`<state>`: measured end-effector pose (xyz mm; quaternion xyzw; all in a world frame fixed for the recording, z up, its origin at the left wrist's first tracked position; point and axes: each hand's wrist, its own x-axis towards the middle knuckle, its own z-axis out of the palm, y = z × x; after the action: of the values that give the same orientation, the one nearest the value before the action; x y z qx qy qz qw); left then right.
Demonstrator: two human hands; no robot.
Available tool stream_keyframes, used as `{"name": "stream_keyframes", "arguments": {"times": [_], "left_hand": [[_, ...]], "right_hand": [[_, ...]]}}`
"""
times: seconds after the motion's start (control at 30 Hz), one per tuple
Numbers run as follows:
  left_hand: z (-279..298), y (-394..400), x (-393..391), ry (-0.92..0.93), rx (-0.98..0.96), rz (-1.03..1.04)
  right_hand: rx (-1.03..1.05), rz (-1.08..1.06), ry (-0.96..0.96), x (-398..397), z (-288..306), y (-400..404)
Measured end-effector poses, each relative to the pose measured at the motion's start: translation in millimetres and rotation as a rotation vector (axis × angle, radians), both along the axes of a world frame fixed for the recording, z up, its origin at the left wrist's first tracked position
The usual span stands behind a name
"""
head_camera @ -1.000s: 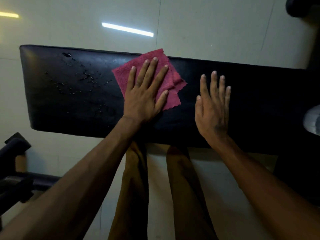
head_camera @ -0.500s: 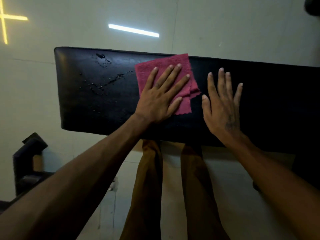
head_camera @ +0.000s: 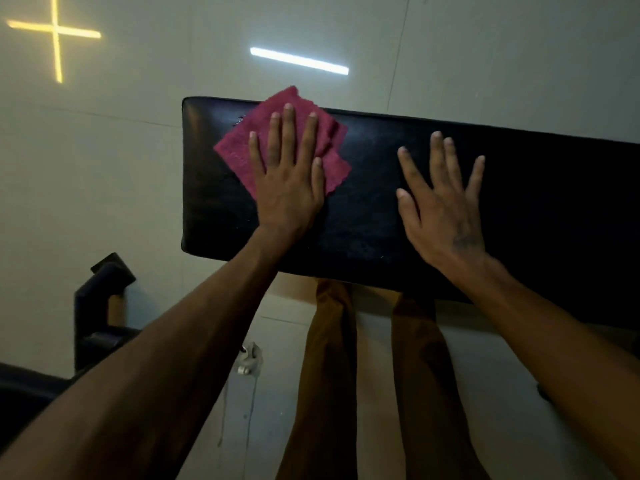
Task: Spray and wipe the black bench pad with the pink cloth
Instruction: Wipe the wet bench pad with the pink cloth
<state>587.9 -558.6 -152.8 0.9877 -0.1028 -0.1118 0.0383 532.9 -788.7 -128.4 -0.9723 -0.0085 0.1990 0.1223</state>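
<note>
left hand (head_camera: 287, 192) flat pressing one pink cloth (head_camera: 242, 150), right hand (head_camera: 443, 209) flat, seemingly on one bench pad (head_camera: 363, 230)

A single head-worn view looks steeply down from above, close over the black bench pad (head_camera: 381, 202), which runs left to right across the middle, with pale floor (head_camera: 485, 46) beyond its far edge.

1. Black bench pad (head_camera: 381, 220) cut off by the right edge; far right end in deep shadow.
2. Middle of pink cloth (head_camera: 239, 150) hidden under the left hand (head_camera: 287, 188).
3. Dark frame (head_camera: 100, 306) at lower left cut off; kind unclear.
4. Small pale object (head_camera: 247, 362) on the floor too small to identify.
</note>
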Motion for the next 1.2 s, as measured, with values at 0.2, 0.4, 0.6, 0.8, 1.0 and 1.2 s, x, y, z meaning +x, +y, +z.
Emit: {"name": "stream_keyframes", "arguments": {"times": [0.2,0.4,0.6,0.8,1.0,1.2], "left_hand": [[-3.0,20.1,17.2,-0.006,-0.043,-0.429],[-1.9,69.0,35.0,0.004,-0.04,0.013],[4.6,103.0,19.2,0.01,-0.209,0.473],[4.7,81.6,-13.4,-0.002,-0.095,0.575],[-0.9,91.9,-14.3,0.0,-0.006,0.2],[-0.2,95.0,33.3,0.043,-0.138,0.393]], "right_hand": [[-0.021,-0.041,-0.016,-2.9,-6.0,6.8],[0.064,-0.04,0.032,0.4,4.0,18.9],[0.099,0.074,0.02,1.1,0.5,55.4],[0.108,0.046,0.001,-0.2,-1.5,55.5],[0.115,0.041,0.014,-0.2,-3.5,54.7],[0.073,0.032,-0.001,-1.8,-4.6,58.6]]}}
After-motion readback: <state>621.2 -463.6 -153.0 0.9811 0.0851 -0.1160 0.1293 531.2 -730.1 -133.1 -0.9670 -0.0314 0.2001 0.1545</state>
